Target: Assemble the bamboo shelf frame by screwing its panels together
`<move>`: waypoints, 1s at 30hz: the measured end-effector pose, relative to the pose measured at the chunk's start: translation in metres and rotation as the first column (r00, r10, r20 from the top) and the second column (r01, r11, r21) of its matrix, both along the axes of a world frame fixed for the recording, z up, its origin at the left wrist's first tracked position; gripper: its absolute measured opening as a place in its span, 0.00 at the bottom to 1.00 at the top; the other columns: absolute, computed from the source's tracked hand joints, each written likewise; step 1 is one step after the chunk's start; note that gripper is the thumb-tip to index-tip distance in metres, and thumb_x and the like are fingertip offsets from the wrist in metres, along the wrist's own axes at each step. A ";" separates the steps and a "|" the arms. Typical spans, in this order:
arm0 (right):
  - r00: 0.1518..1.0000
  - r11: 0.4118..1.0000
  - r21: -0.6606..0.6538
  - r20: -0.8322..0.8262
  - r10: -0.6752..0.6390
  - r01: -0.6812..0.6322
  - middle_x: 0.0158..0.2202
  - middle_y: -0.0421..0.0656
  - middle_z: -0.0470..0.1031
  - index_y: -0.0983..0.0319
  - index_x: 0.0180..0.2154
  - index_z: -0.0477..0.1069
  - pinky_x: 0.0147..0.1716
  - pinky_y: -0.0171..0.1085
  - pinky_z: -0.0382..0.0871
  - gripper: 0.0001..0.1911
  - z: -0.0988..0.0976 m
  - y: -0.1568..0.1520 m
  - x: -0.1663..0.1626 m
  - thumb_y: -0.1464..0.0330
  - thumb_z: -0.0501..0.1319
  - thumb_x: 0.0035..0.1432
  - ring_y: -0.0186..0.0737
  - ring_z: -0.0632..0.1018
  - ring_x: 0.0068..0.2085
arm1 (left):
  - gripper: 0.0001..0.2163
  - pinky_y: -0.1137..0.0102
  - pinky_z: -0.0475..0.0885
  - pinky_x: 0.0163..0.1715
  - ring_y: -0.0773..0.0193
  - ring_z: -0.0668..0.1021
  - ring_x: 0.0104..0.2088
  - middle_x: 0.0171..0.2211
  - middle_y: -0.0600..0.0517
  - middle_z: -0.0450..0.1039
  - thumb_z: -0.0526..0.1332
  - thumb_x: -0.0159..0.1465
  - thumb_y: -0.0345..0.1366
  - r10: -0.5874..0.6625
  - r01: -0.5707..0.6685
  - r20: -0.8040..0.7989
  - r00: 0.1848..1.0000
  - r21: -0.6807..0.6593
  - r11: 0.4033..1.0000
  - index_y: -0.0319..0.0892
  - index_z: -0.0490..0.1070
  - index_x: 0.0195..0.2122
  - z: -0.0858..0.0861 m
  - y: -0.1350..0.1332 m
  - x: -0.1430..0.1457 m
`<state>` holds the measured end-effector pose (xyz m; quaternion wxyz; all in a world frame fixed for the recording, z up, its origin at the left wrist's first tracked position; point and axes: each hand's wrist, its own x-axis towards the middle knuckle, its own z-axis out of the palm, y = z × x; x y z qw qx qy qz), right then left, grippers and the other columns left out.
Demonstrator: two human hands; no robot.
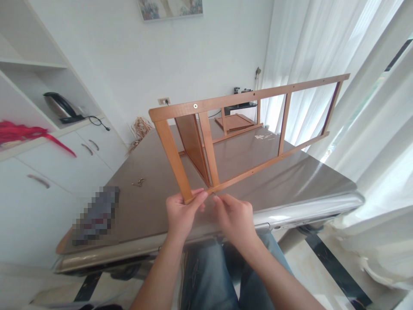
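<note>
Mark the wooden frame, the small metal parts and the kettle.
Wooden frame [226, 100]: head view, on its upper long rail.
Small metal parts [139, 182]: head view, middle of the little heap on the table [161, 215].
Kettle [55, 106]: head view, on its body, beside the dark handle.

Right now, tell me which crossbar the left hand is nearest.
The leftmost end bar: the left hand holds the wooden frame at this bar's lower end; the other crossbars stand farther right.

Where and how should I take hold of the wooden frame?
Probably by the upper long rail of the wooden frame, from above: it is slim, raised off the tabletop, and no hand is on it. The left hand holds the lower left corner.
</note>
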<state>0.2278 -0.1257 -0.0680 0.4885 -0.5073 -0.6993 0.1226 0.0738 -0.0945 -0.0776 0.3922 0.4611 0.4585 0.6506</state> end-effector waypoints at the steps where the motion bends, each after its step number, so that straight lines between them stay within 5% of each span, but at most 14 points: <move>1: 1.000 1.000 -0.001 0.003 -0.012 0.012 0.20 0.35 0.70 0.60 0.28 0.69 0.27 0.30 0.57 0.19 -0.001 0.000 -0.001 0.62 0.53 0.72 0.29 0.70 0.22 | 0.11 0.74 0.72 0.22 0.69 0.75 0.18 0.17 0.55 0.75 0.76 0.53 0.39 0.002 -0.002 -0.002 1.000 0.002 1.000 0.39 0.83 0.34 0.001 0.000 0.000; 14: 0.983 0.991 -0.005 0.126 -0.136 0.137 0.19 0.36 0.56 0.60 0.24 0.54 0.26 0.37 0.43 0.22 0.010 0.001 -0.005 0.62 0.48 0.72 0.33 0.53 0.22 | 0.10 0.74 0.76 0.26 0.67 0.79 0.20 0.18 0.54 0.77 0.73 0.57 0.40 0.143 -0.124 -0.205 0.968 0.101 0.987 0.40 0.83 0.35 0.025 -0.007 0.011; 23: 0.989 0.991 -0.054 0.091 -0.116 0.121 0.17 0.34 0.53 0.60 0.23 0.52 0.25 0.34 0.47 0.24 0.014 -0.003 -0.008 0.60 0.47 0.72 0.32 0.53 0.21 | 0.10 0.73 0.75 0.25 0.66 0.79 0.19 0.18 0.55 0.77 0.73 0.56 0.40 0.159 -0.143 -0.160 0.974 0.106 0.984 0.40 0.83 0.35 0.019 -0.005 0.013; 30: 0.972 0.984 -0.086 0.185 -0.141 0.159 0.17 0.37 0.60 0.60 0.21 0.55 0.26 0.36 0.46 0.26 0.018 -0.003 -0.004 0.58 0.48 0.72 0.32 0.56 0.21 | 0.10 0.73 0.76 0.25 0.66 0.78 0.19 0.18 0.55 0.77 0.73 0.56 0.40 0.167 -0.152 -0.143 0.976 0.111 0.982 0.40 0.83 0.35 0.020 -0.004 0.014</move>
